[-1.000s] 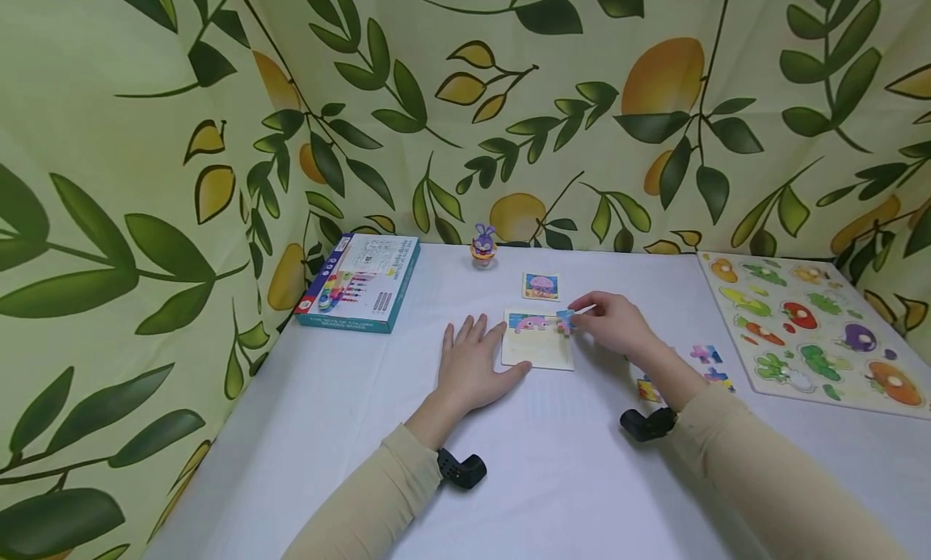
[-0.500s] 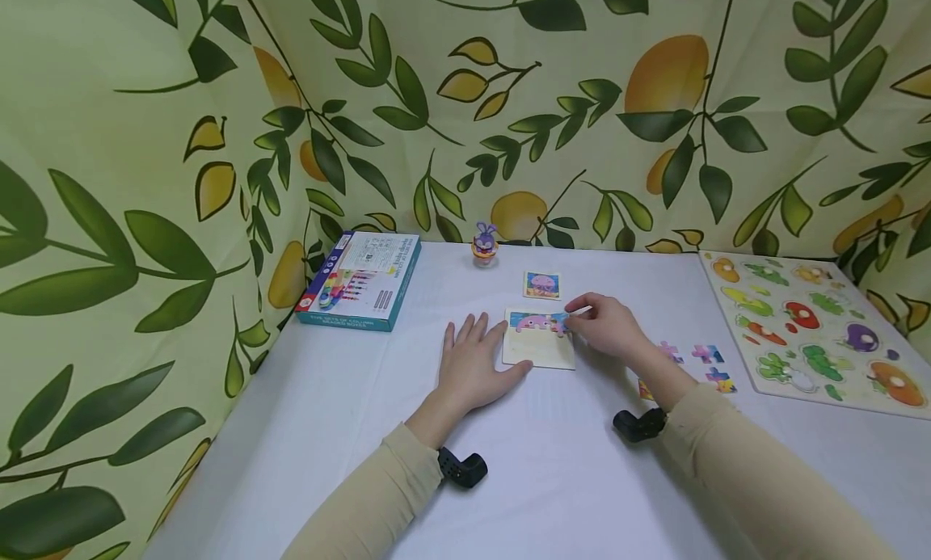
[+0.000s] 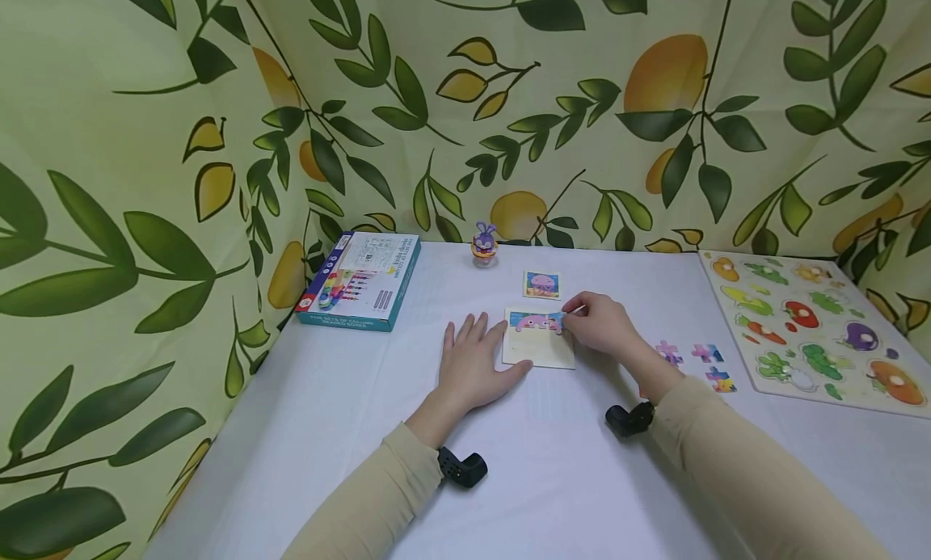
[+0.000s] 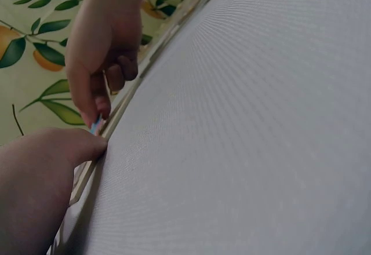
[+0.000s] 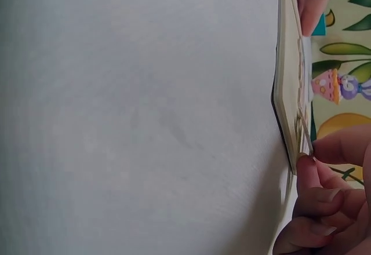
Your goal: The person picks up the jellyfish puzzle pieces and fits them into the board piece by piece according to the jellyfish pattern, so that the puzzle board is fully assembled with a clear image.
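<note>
A cream puzzle tray (image 3: 538, 351) lies on the white tablecloth, its top row filled with a pink figure on blue. My left hand (image 3: 473, 370) rests flat with spread fingers at the tray's left side, its thumb on the near edge. Between thumb and index finger, my right hand (image 3: 600, 324) pinches a small puzzle piece (image 4: 97, 125) at the tray's upper right corner. In the right wrist view that piece (image 5: 307, 135) tilts against the tray. Loose pieces (image 3: 707, 353) lie to the right, some partly behind the right wrist. Behind the tray lies a small picture card (image 3: 541, 284).
A flat boxed set (image 3: 360, 281) lies at the back left. A purple rabbit figurine (image 3: 483, 245) stands near the back edge. On the right lies a large vegetable peg board (image 3: 807, 326). Leaf-patterned fabric (image 3: 553, 115) hangs behind the table.
My right hand has shifted slightly left with the piece, bringing it down onto the tray's upper right corner. The left hand has stayed in place.
</note>
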`<state>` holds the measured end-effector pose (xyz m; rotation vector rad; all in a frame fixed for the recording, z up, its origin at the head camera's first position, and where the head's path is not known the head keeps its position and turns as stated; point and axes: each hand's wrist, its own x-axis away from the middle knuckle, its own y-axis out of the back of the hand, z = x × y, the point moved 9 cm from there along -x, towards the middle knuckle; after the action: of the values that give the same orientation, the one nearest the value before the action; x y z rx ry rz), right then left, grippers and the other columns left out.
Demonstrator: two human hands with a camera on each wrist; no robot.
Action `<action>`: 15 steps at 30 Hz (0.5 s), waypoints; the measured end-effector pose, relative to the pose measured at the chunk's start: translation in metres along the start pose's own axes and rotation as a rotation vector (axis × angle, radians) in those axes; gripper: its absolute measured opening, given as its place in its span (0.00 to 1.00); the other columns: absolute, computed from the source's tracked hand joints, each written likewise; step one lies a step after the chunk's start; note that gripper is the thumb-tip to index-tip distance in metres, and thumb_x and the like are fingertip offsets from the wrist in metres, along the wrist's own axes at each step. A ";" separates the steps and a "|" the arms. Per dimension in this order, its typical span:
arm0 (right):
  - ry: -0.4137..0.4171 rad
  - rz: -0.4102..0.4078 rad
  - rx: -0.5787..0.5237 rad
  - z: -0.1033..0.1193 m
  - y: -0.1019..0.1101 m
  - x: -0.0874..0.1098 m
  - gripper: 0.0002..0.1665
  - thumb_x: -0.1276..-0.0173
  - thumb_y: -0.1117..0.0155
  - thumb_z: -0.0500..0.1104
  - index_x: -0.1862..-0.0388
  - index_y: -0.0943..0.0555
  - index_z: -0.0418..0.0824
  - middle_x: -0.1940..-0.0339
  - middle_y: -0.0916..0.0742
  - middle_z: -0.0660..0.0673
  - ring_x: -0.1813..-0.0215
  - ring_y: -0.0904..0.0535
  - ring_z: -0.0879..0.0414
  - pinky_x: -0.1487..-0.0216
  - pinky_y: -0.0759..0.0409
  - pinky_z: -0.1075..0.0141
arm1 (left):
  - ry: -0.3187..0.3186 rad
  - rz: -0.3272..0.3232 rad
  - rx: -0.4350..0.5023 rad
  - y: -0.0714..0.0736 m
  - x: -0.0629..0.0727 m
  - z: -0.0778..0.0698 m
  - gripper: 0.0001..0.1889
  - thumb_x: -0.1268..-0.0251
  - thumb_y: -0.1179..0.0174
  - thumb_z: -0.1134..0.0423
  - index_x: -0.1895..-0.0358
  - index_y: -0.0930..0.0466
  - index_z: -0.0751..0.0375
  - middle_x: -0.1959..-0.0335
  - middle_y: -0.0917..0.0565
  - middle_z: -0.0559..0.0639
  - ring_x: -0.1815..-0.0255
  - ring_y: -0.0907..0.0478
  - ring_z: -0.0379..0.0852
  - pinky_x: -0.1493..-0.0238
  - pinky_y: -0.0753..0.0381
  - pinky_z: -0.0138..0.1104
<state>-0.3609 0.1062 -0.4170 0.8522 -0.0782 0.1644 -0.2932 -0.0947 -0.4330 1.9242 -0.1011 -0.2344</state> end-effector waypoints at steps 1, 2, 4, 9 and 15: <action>-0.001 0.000 0.004 0.000 0.000 -0.001 0.19 0.29 0.39 0.46 0.45 0.20 0.37 0.57 0.17 0.39 0.58 0.24 0.47 0.63 0.24 0.62 | 0.000 -0.001 0.001 0.000 0.000 0.000 0.44 0.36 0.48 0.26 0.23 0.32 0.49 0.20 0.39 0.57 0.17 0.51 0.57 0.21 0.65 0.57; -0.004 0.001 0.007 0.000 0.000 -0.001 0.18 0.29 0.39 0.46 0.45 0.20 0.37 0.58 0.17 0.39 0.58 0.24 0.47 0.63 0.24 0.62 | 0.000 -0.001 0.000 0.000 0.000 0.000 0.45 0.36 0.47 0.26 0.22 0.32 0.49 0.20 0.39 0.57 0.17 0.51 0.57 0.21 0.65 0.57; -0.008 0.004 0.010 0.001 0.000 -0.002 0.18 0.29 0.39 0.46 0.45 0.20 0.37 0.58 0.17 0.39 0.58 0.24 0.46 0.62 0.24 0.62 | 0.000 -0.001 -0.001 0.001 0.001 0.000 0.45 0.36 0.48 0.26 0.22 0.32 0.49 0.20 0.39 0.57 0.17 0.51 0.57 0.21 0.65 0.57; -0.005 0.004 0.022 0.002 0.000 -0.003 0.18 0.29 0.38 0.45 0.45 0.20 0.36 0.58 0.17 0.39 0.58 0.24 0.46 0.62 0.23 0.61 | 0.002 0.001 0.003 0.000 0.000 0.000 0.45 0.36 0.47 0.26 0.22 0.32 0.49 0.19 0.39 0.57 0.17 0.52 0.57 0.21 0.65 0.57; 0.001 -0.006 0.030 0.001 -0.002 -0.005 0.17 0.30 0.37 0.45 0.47 0.20 0.36 0.57 0.17 0.38 0.58 0.24 0.46 0.61 0.24 0.61 | 0.008 0.007 0.003 -0.001 -0.001 0.001 0.45 0.36 0.48 0.25 0.22 0.33 0.48 0.19 0.40 0.57 0.17 0.52 0.57 0.21 0.66 0.57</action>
<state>-0.3655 0.1038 -0.4186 0.8826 -0.0721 0.1605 -0.2940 -0.0950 -0.4343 1.9269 -0.1031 -0.2225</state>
